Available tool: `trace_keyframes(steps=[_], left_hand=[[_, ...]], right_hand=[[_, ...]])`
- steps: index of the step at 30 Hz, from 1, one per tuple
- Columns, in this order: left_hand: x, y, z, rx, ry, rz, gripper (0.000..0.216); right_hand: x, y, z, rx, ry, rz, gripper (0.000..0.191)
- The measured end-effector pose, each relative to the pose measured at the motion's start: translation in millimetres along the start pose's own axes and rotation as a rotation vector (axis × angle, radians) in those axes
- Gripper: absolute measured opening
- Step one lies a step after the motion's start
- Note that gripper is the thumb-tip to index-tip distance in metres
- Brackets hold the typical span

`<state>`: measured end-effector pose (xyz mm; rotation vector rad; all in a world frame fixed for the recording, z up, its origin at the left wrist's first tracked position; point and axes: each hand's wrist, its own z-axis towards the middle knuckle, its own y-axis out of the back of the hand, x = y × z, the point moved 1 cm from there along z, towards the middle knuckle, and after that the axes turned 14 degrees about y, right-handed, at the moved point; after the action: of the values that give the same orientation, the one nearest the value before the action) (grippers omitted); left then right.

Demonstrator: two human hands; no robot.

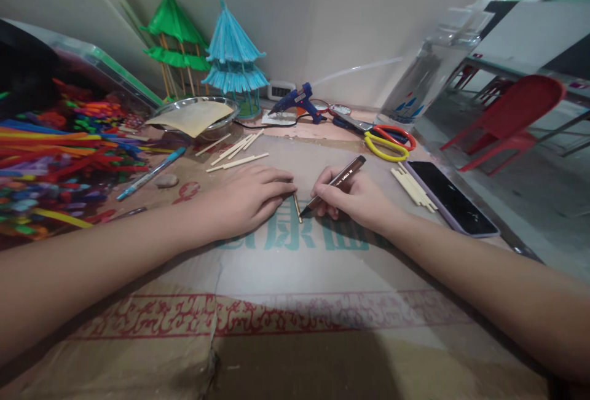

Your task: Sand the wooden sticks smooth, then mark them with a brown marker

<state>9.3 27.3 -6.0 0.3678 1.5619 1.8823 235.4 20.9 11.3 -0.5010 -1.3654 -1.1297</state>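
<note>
My right hand (357,198) grips a brown marker pen (335,182), its tip touching a thin wooden stick (297,207) that lies on the flattened cardboard (286,258). My left hand (251,194) rests palm down beside it, fingertips pinning the stick's far end. Both forearms lie on the cardboard.
Loose wooden sticks (235,153), a metal bowl (193,118), a blue glue gun (295,102), scissors (385,141), a phone (449,197) with more sticks (412,186) beside it, a water bottle (428,74), green (175,43) and blue (233,56) model pavilions, and a heap of pipe cleaners (55,154) at left.
</note>
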Motion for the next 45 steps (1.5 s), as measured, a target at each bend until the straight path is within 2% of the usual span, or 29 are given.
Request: trace_keyframes(steps=[4,11,29,37,45], left_hand=[[0.2,-0.1,-0.2,0.003,0.003,0.002,0.039],[-0.3,-0.3,0.1,0.000,-0.011,0.014,0.041],[0.0,-0.3,0.0,0.007,0.000,0.007,0.040],[0.3,0.1,0.5,0.011,-0.002,0.005,0.040],[-0.2,0.6,0.3,0.004,-0.006,0.008,0.040]], right_hand=[[-0.4,-0.9,3.1,-0.096,0.034,-0.033,0.016],[1.1,-0.8,4.5,-0.114,0.071,-0.091,0.015],[4.0,-1.6,-1.3,0.016,-0.017,0.009,0.016],[1.1,-1.1,0.6,-0.044,-0.007,-0.029,0.014],[3.7,-1.4,-1.6,0.020,-0.018,-0.005,0.015]])
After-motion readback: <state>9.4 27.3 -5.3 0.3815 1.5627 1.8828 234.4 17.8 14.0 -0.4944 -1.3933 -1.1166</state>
